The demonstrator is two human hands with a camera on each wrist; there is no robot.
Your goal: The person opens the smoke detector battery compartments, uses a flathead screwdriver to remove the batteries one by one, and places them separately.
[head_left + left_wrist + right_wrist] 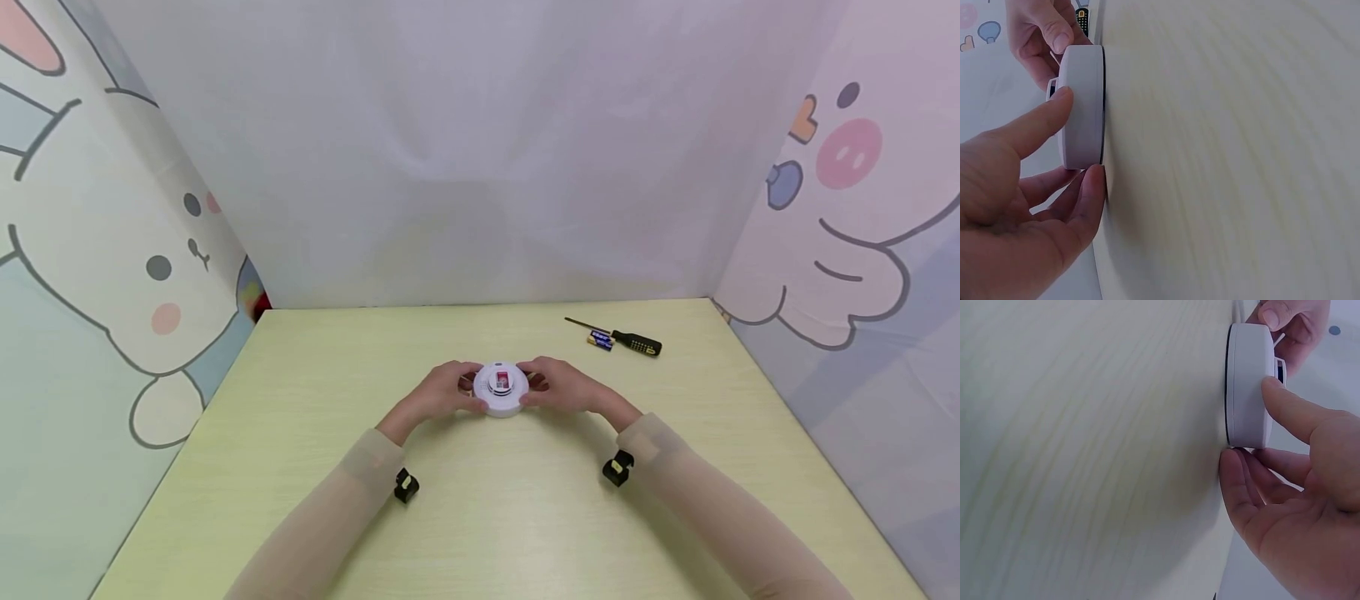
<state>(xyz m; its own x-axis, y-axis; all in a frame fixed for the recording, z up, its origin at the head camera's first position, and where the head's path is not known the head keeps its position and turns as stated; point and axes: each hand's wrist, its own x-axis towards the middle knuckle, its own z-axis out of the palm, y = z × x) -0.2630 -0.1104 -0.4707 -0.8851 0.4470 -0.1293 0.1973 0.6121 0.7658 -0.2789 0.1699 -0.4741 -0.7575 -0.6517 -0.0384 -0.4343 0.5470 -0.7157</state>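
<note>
A round white smoke detector (510, 406) with a raised centre and a red-and-white label lies face up at the middle of the table. My left hand (438, 392) grips its left edge, thumb at the near side and fingers curled at the far side. From the opposite edge my right hand (567, 387) holds it the same way. In the left wrist view the detector's side wall (1083, 106) shows, its dark underside at or just above the tabletop; which of the two I cannot tell. The right wrist view shows the right thumb (1294, 412) against the detector's rim.
Behind and to the right lies a black-handled screwdriver (637, 343), its shaft pointing left. Blue-and-gold batteries (601, 340) lie beside it. A pale wood-grain table (337, 350) spreads beneath, with white and cartoon-printed curtains (480, 167) around its back and sides.
</note>
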